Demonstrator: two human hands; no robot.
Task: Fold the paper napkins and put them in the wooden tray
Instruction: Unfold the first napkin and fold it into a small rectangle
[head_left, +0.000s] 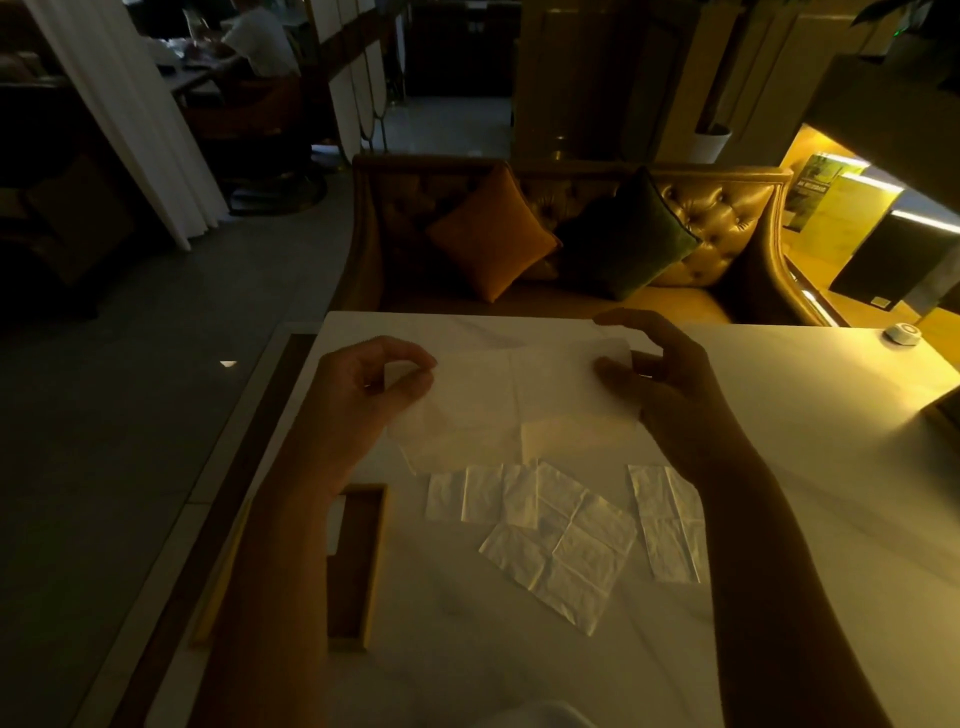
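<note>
I hold an unfolded white paper napkin up above the white table. My left hand pinches its left edge and my right hand pinches its right edge, so the sheet hangs spread between them. Below it, several more creased napkins lie flat on the table: a strip, a larger tilted sheet and another beside my right forearm. The wooden tray sits at the table's left, partly hidden by my left forearm; a bit of white shows inside it.
A small white round device sits at the table's far right corner. Beyond the table stands a tufted sofa with an orange cushion and a dark green cushion. The table's left edge drops to a grey floor.
</note>
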